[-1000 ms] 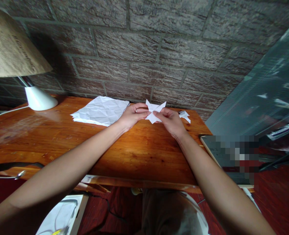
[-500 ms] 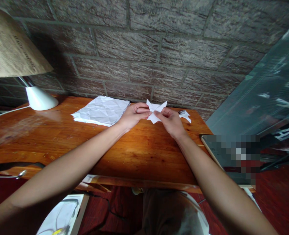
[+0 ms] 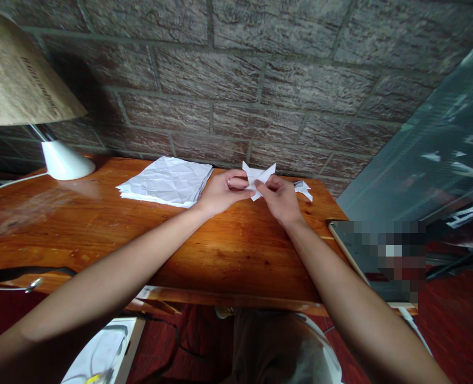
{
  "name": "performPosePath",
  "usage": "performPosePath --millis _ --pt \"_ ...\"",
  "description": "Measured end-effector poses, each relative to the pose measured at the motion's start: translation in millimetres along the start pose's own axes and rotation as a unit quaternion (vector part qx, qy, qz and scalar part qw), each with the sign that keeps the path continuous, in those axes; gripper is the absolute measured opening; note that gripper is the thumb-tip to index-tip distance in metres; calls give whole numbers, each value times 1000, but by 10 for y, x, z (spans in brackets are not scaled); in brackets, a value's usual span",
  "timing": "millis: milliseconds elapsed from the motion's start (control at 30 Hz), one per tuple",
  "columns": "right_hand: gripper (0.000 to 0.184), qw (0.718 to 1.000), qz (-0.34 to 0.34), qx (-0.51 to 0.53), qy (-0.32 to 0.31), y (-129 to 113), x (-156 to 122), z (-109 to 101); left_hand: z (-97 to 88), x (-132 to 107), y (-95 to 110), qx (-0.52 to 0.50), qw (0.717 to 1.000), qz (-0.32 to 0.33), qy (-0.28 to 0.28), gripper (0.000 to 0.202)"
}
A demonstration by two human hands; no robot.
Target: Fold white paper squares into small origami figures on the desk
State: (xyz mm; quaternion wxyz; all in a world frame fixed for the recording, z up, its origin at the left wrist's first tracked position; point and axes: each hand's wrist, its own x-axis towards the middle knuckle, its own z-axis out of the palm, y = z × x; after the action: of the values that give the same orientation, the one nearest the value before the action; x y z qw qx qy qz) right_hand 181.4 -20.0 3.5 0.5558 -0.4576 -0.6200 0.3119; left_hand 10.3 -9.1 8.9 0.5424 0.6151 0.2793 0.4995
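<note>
Between my two hands, a folded white paper is held above the wooden table; two pointed flaps stick up from it and a smaller tip points down. My left hand, with a ring on one finger, pinches its left side, the thumb near the bottom tip. On the right side my right hand grips it, thumb pressed on its front and fingers behind. Beyond my right hand lies another small folded paper piece, partly hidden. A stack of creased white paper sheets lies left of my left hand.
A lamp with a printed shade stands at the back left, its cord running left. Behind the table rises a stone-block wall. A flat dark device sits at the right edge. Below left is a white box.
The folded paper has shifted slightly right. My left thumb has slid right and down toward its bottom tip; my right hand keeps its grip.
</note>
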Motion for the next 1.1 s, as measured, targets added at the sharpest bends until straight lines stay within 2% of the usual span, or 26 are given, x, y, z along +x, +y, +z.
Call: performPosePath --millis 267,467,867,1100 --pt "30 999 23 36 -8 -4 -7 24 -39 38 -64 -14 999 -4 31 45" --pt "33 990 74 112 -35 -69 -13 9 -47 31 -39 -42 998 -22 28 42" --pt "26 988 72 131 -48 -105 -14 -28 -65 27 -30 -70 997 -42 15 39" --pt "28 989 68 121 -52 -113 -12 -28 -76 31 -33 -71 997 -41 9 38"
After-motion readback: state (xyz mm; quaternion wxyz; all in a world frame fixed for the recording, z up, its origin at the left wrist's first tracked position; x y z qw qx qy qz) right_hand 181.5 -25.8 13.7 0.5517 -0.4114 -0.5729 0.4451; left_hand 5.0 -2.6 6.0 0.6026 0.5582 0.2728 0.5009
